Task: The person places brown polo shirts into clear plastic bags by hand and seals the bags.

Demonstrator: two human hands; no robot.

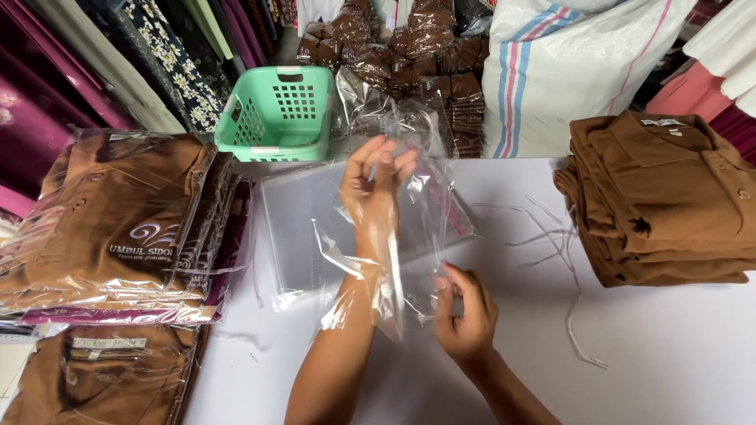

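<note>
Left hand [374, 185] shoved inside a crinkly clear plastic bag [394, 260], fingers loosely spread; right hand [466, 311] pinching the bag's open edge above the white desk [669, 346].

A clear plastic bag [378, 260] sheathes the left hand [370, 185]; the right hand [466, 315] pinches its open edge. Flat clear bags [299, 228] lie beneath. At left, bagged brown shirts [118, 228] stack up, one with a white label [108, 343]. A white striped sack [567, 71] stands behind.

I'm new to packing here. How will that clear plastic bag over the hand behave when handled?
The clear plastic bag is probably floppy: it crumples around the left hand. Likely very light, since the right hand holds its edge by pinching. Its glossy film looks slippery.
</note>
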